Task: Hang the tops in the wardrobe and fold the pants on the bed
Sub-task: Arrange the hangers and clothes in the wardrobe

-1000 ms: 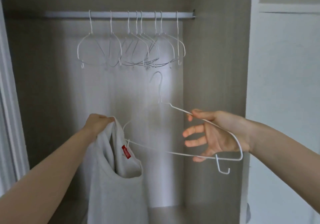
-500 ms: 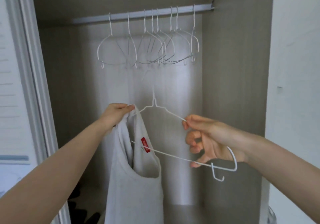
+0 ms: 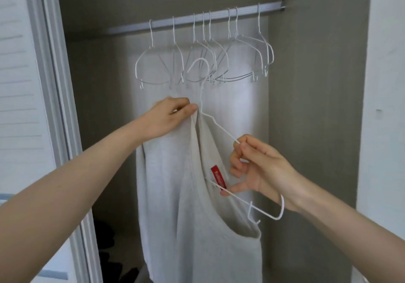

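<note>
Threading a white hanger (image 3: 221, 133), gripped by the right hand (image 3: 260, 168), into the grey top (image 3: 197, 217) pinched by the left hand (image 3: 171, 116) below the rail (image 3: 197, 18); nothing hangs yet.

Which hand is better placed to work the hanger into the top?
Right. The right hand already grips the hanger, whose left end sits inside the top; the left hand holds up its strap.
</note>
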Demonstrator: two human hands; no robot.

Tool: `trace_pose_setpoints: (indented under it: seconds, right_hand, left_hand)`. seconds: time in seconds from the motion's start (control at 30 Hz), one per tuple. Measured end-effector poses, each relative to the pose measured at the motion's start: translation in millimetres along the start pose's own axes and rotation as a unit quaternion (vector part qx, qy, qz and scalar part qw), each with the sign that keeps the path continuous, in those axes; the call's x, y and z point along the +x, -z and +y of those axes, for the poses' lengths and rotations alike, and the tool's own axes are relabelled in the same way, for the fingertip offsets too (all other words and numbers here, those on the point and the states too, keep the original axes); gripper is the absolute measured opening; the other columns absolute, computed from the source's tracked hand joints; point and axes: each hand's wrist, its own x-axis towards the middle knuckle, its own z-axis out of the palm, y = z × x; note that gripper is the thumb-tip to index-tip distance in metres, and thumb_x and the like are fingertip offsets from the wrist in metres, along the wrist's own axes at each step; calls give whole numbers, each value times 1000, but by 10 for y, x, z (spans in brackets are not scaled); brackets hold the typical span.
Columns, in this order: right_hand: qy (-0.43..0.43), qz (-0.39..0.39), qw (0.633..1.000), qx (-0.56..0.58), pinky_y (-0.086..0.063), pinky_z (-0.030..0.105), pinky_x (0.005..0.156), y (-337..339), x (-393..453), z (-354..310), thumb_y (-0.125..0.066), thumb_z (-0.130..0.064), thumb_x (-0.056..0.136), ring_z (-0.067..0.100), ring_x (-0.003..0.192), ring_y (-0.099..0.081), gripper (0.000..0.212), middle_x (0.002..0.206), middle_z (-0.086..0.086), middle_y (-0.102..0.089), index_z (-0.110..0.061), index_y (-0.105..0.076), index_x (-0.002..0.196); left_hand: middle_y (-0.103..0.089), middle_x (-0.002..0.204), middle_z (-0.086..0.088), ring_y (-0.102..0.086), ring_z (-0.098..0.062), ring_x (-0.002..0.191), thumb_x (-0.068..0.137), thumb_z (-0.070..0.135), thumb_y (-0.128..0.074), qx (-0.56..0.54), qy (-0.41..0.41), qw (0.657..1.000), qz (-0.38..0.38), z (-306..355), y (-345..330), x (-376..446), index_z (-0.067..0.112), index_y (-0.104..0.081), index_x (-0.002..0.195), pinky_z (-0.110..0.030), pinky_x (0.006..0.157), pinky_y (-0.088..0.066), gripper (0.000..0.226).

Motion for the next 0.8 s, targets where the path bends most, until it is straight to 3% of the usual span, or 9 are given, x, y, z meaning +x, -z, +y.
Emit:
trace_pose_setpoints:
  seconds: [0.1,0.2,0.27,0.3,0.37,0.53,0.63,0.73,0.8]
  right_hand:
    - [-50,-23,997,55,-39,76,86,84,17,28,-56,-32,90,28,84,-58,22,86,15,-57,-11,-55,82]
    - [-126,20,986,106,-41,62,93,202,-31,151,-50,-43,86,33,110,-57,44,112,20,-63,-5,-63,104]
    - [-105,37,987,-120,-48,47,88,234,-132,301,-60,-20,84,22,105,-61,29,106,14,-67,0,-65,105]
    - [-65,37,953,-292,-50,39,84,241,-186,366,-59,-4,85,13,95,-63,16,97,7,-68,0,-67,98]
    - [20,29,816,-577,-44,25,72,301,-270,455,-53,-4,90,9,77,-58,15,83,-4,-62,-11,-65,86]
    - [145,-81,566,-807,-46,28,80,327,-463,317,-50,-32,93,18,89,-53,19,87,-1,-60,-16,-56,85]
    - [201,-53,498,-842,-47,36,80,345,-486,195,-59,-37,89,22,86,-57,24,73,-3,-60,-18,-57,75]
    - [152,-17,451,-879,-42,41,74,396,-450,81,-52,-45,90,23,87,-57,24,82,-6,-62,-22,-55,83]
    - [66,-3,496,-866,-43,39,74,447,-412,55,-36,-46,99,23,91,-56,16,98,-10,-59,-32,-41,94]
  left_hand:
    - [-37,68,-6,-35,-9,59,99,34,-52,-97,4,995,14,65,-23,-46,0,-50,75,-20,54,-30,42]
    - [-46,76,-12,-41,-18,70,98,31,-54,-183,30,981,59,83,-30,-84,2,-61,82,-28,64,-34,33]
    - [-54,86,-13,-46,-20,81,99,29,-54,-216,44,973,76,36,7,-82,-4,-66,94,-33,76,-35,36]
    - [-55,90,-14,-48,-20,84,98,30,-54,-220,53,970,86,-5,33,-82,-6,-66,99,-34,79,-36,38]
    - [-56,91,-13,-48,-20,86,97,33,-56,-227,76,964,113,-147,79,-83,-9,-65,101,-35,81,-37,44]
    - [-55,82,-11,-47,-20,79,92,41,-63,-233,137,951,153,-527,132,-101,-8,-67,93,-35,75,-39,49]
    - [-46,64,-4,-41,-17,63,90,45,-64,-195,143,959,150,-659,152,-170,4,-64,67,-27,60,-35,46]
    - [-49,70,-10,-44,-20,66,88,48,-65,-196,153,958,144,-770,171,-245,-4,-65,78,-31,64,-37,53]
    - [-55,67,-3,-48,-14,63,86,52,-64,-182,148,963,134,-795,162,-275,7,-71,77,-29,65,-39,47]
